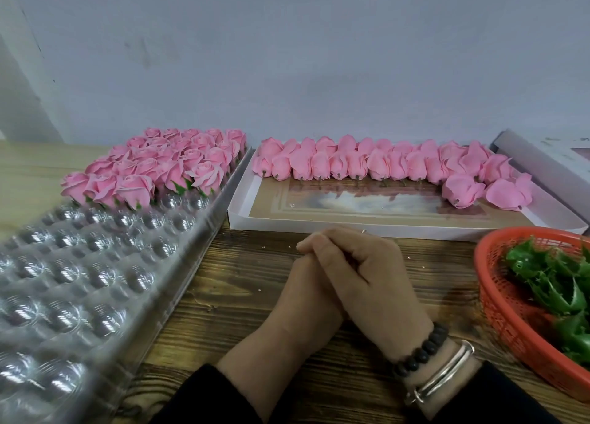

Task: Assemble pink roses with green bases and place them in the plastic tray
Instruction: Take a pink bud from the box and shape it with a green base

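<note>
My right hand (367, 273) lies over my left hand (287, 299) on the wooden table, the two loosely folded together and idle, with no object in either. A clear plastic tray (95, 264) with round pockets stretches along the left. Its far rows hold assembled pink roses (166, 165) with green bases. Loose pink rose heads (383, 165) without bases lie in rows at the back of a white cardboard box (399, 225). Green bases (555, 280) are heaped in a red basket (498, 312) at the right.
A grey wall rises just behind the tray and the box. A white box lid (549, 158) leans at the far right. Bare wooden tabletop (242, 280) shows between the tray and the basket, around my hands.
</note>
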